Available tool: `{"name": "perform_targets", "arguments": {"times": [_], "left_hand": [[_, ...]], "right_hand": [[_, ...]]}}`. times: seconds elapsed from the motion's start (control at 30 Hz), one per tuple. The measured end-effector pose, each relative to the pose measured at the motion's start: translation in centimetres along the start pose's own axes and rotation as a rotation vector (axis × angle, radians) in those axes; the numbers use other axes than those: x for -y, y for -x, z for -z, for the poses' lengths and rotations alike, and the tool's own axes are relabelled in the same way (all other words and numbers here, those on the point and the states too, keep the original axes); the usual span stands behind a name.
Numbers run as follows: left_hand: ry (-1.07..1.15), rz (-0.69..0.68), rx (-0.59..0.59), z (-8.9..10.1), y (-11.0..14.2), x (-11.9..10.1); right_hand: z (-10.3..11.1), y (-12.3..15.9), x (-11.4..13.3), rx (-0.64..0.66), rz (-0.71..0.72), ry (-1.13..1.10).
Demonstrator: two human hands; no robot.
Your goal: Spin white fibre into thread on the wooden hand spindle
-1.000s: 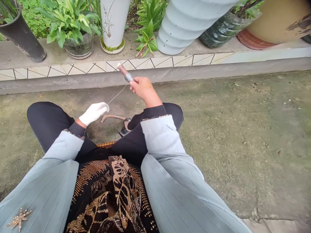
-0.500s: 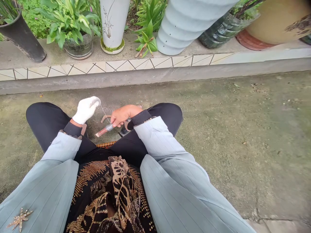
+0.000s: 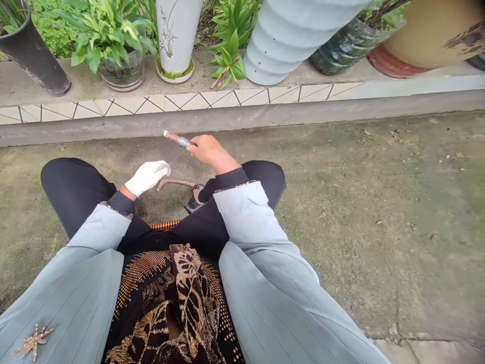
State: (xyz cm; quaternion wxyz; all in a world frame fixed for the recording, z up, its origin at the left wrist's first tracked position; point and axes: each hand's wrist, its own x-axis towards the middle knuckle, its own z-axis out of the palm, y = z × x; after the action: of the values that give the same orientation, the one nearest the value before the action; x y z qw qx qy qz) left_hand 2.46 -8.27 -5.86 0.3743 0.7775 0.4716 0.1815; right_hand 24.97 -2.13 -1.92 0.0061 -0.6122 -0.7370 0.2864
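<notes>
I sit low over a mossy concrete floor with my knees apart. My right hand, bare, is closed on a thin reddish stick with grey thread wound on it, pointing up and left. A fine pale thread runs from the stick down to my left hand, which wears a white glove and is closed with its fingertips pinching the thread. A curved brown piece lies on the ground just beyond my left hand.
A tiled kerb runs across ahead, with plant pots on it: a dark one, a glass one, a white vase and a large pale ribbed pot. A sandal shows between my knees.
My right hand swung the stick down between my knees, then back up and forward, drawing the thread taut. My left hand rose slightly, then returned to where it was.
</notes>
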Motion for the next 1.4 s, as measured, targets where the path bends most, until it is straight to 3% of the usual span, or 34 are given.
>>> {"name": "perform_targets", "arguments": {"times": [0.1,0.3,0.4,0.5,0.57,0.6,0.7,0.77,0.83,0.9,1.0,1.2,1.27,1.4], "left_hand": [[-0.212,-0.014,0.0,0.0,0.1,0.2],[-0.433,-0.023,0.006,-0.1,0.3,1.1],[-0.39,-0.007,-0.01,0.0,0.2,1.2],[-0.169,0.012,-0.016,0.1,-0.1,1.6],[0.071,0.033,-0.015,-0.2,-0.3,1.9],[0.186,0.048,-0.017,-0.3,-0.4,2.1],[0.387,0.072,-0.061,-0.6,-0.3,2.2],[0.386,0.046,-0.096,-0.5,-0.1,1.6],[0.288,0.008,-0.093,0.1,0.3,0.7],[0.136,-0.024,-0.084,1.0,0.6,-0.2],[-0.004,-0.002,-0.189,2.4,1.1,-0.9],[-0.061,0.058,-0.329,3.8,1.6,0.1],[-0.071,0.066,-0.352,3.8,1.5,0.4],[-0.058,0.094,-0.389,3.5,1.1,0.9]], "right_hand": [[-0.9,-0.2,0.9,0.102,0.025,0.233],[-1.8,0.4,2.3,0.451,0.098,0.43],[-2.3,1.0,2.5,0.744,0.22,0.318],[-1.5,1.8,2.5,0.973,0.364,0.004],[-0.2,2.3,2.1,0.89,0.426,-0.22],[0.6,2.5,1.7,0.75,0.42,-0.33],[2.6,2.0,0.2,0.088,0.237,-0.599],[3.1,1.1,-1.1,-0.229,0.102,-0.63],[2.8,0.1,-2.1,-0.337,-0.006,-0.522],[2.2,-0.6,-2.6,-0.318,-0.08,-0.309],[1.2,-1.0,-2.3,-0.231,-0.111,-0.014],[0.2,-0.5,-0.1,0.067,-0.03,0.213],[-0.1,-0.3,0.4,0.253,0.002,0.256],[-1.7,0.2,1.0,0.796,0.16,0.115]]}}
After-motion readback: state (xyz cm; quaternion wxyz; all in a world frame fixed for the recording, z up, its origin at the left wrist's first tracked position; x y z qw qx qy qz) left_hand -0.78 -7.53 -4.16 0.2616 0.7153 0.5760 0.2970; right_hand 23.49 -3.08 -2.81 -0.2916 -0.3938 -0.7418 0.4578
